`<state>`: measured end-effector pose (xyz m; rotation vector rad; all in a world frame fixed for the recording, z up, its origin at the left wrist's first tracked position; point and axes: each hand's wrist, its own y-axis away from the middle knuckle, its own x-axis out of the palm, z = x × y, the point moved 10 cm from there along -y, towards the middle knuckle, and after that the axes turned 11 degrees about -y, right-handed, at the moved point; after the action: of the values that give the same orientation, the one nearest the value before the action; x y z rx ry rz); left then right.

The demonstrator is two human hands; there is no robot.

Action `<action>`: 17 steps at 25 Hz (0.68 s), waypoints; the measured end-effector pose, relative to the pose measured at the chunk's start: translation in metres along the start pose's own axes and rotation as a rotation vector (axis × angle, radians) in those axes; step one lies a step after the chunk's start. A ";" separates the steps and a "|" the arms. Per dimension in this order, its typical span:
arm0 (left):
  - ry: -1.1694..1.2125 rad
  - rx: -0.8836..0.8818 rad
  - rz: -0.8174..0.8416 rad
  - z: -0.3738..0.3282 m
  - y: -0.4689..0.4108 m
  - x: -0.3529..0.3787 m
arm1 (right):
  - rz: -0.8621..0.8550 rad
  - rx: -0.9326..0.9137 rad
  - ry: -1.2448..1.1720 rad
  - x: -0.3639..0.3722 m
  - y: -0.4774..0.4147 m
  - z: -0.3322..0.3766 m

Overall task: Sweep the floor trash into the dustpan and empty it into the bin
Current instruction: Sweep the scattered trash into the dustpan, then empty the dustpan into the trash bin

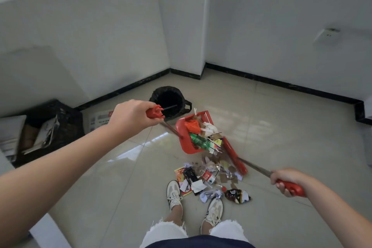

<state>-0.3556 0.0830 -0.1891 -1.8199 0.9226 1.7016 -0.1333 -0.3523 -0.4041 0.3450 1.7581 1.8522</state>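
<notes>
While a green bottle [199, 140] and paper scraps already lie in the red dustpan [179, 127], a good pile of floor trash [205, 179] (wrappers, crumpled paper, a dark pouch [235, 195]) remains on the tiles just ahead of the person's shoes [174, 191], at 6 o'clock from the pan's mouth. The sweeping step looks about half done. The left hand [130, 116] is curled round the red top of the dustpan's long handle. The right hand [287, 180] is clamped on the red grip of the broom [234, 154], whose bristle head stands at 2 o'clock of the pile, touching its edge. The black-lined bin [181, 94] sits near the dustpan, at its 11 o'clock. Next, I judge, the broom must get behind the pile at 6 o'clock and push toward 12 with the pan's lip held flat. The pan is heaped, so spillover is a risk.
</notes>
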 end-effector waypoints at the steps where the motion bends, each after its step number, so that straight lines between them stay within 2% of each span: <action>1: 0.029 -0.027 -0.025 0.001 0.001 -0.011 | -0.009 -0.001 0.013 -0.005 0.003 0.001; 7: 0.246 -0.272 -0.122 0.041 0.020 -0.055 | 0.007 -0.018 0.001 -0.002 0.012 0.016; 12: 0.631 -0.565 -0.210 0.119 0.061 -0.045 | -0.006 -0.050 0.087 0.020 0.014 0.045; 17: 0.783 -0.772 -0.253 0.169 0.088 -0.025 | -0.006 -0.050 0.179 0.044 0.016 0.068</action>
<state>-0.5335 0.1541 -0.1742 -3.0734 0.2228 1.2467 -0.1353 -0.2714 -0.3894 0.1590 1.8226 1.9713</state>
